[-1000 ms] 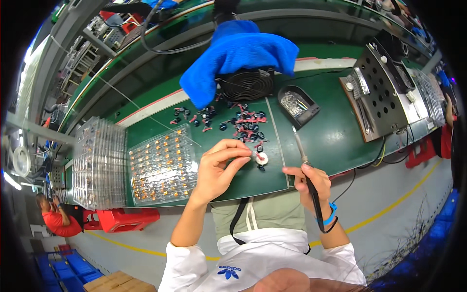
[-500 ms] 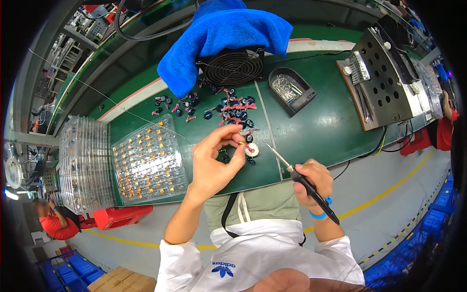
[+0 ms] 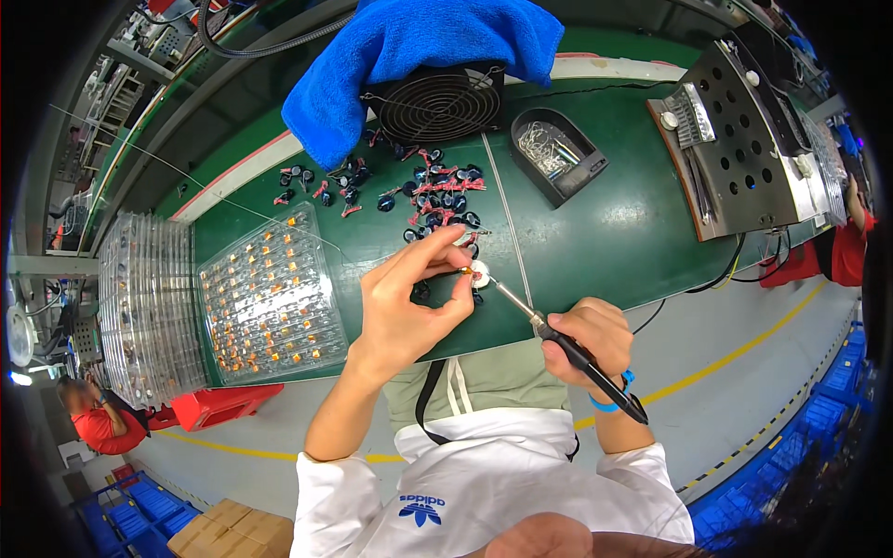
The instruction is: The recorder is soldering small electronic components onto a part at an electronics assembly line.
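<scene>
My right hand (image 3: 595,344) grips a soldering iron (image 3: 579,357) by its black handle. The iron's metal tip reaches left to a small white round piece (image 3: 481,279) on the bench, beside my left fingertips. Between thumb and fingers, my left hand (image 3: 405,302) pinches a small gold-coloured component (image 3: 466,271), mostly hidden by the fingers. Whether the tip touches it I cannot tell. Just beyond this hand lies a loose pile of small dark round parts with red wires (image 3: 446,200).
A clear tray of copper-coloured pieces (image 3: 270,298) lies left, beside stacked clear trays (image 3: 149,312). Behind the pile stands a black fan (image 3: 437,107) under a blue towel (image 3: 419,42). A black bin (image 3: 558,158) of metal bits and a perforated metal box (image 3: 739,139) stand right.
The soldering iron has moved left, bringing its tip up to the white piece and my left fingertips. My left hand keeps its pinch. The whole view has shifted slightly.
</scene>
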Available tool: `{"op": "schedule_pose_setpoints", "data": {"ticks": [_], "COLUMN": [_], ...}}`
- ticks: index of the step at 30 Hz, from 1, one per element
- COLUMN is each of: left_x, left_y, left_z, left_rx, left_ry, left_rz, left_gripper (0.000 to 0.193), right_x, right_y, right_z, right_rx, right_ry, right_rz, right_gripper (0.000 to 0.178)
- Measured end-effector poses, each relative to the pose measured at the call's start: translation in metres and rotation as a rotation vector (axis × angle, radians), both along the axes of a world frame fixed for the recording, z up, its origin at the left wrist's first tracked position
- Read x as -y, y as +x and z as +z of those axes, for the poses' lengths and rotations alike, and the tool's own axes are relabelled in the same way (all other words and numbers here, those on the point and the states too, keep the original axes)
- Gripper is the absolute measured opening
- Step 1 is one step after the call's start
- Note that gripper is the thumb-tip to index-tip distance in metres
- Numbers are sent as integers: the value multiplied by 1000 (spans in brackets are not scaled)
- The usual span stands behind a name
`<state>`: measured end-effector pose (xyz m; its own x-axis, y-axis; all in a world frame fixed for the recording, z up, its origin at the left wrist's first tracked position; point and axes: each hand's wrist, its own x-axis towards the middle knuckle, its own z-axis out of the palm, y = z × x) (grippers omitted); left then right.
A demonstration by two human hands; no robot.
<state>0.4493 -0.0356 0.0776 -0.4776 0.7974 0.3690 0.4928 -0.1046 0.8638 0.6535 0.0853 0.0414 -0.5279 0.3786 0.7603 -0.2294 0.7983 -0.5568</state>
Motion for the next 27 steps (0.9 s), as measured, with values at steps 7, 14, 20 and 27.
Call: {"op": "schedule_pose_setpoints", "data": {"ticks": [7, 14, 20, 27], "left_x": [0, 0, -1, 0], "left_y": [-1, -1, -1, -1], "left_z": [5, 8, 6, 6], "left_rx": [-70, -76, -92, -124], "left_ry": [-8, -18, -10, -8], "left_rz": [-38, -48, -44, -26], "left_gripper": [59, 60, 58, 59], "right_x": [-1, -2, -3, -3], "right_y": [-1, 0, -1, -1], "right_z": [1, 1, 0, 0], "right_rx": [21, 58, 52, 54], "right_ry": [26, 38, 46, 51], "right_rz": [20, 26, 34, 45], "right_gripper": [23, 25, 29, 39]}}
